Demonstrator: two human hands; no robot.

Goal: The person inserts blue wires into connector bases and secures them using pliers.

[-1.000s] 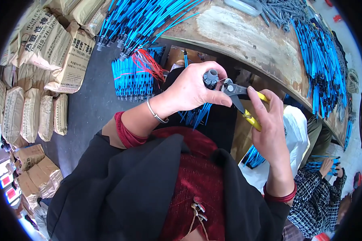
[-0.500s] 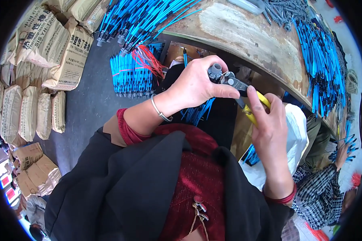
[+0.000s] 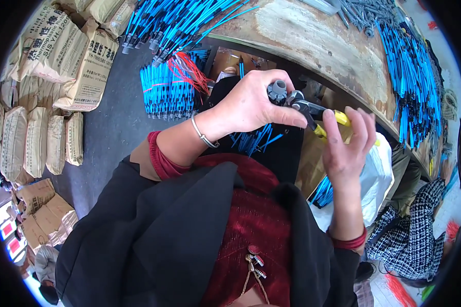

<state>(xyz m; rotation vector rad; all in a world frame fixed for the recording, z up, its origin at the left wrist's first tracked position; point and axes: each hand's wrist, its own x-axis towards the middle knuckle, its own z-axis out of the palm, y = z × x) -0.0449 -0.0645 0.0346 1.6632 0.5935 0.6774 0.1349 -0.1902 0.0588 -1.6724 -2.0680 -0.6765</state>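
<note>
My left hand (image 3: 253, 102) is closed around a grey ribbed plastic piece (image 3: 277, 91), whose round end shows above the fingers. How far that piece reaches down into the palm is hidden. In my right hand (image 3: 346, 146) is a pair of pliers (image 3: 341, 118) with yellow handles; its fingers are lifted and partly spread along them. The metal jaws are right beside the grey piece, near my left thumb; whether they bite on anything cannot be made out. Beneath my left hand, blue rods (image 3: 256, 140) lie over my dark-clad lap.
A wooden table (image 3: 302, 30) runs across the far side, bearing blue rods (image 3: 410, 77) and grey parts (image 3: 366, 15). Bundled blue rods (image 3: 169, 92) with red strings (image 3: 187, 71) stand on the floor. Paper sacks (image 3: 89, 71) are stacked left; a white sack (image 3: 376, 171) is at right.
My right fingers have loosened and spread, and the pliers' handles stand farther apart. The grey piece has tilted slightly in my left hand. The neighbour's hand at right has left view.
</note>
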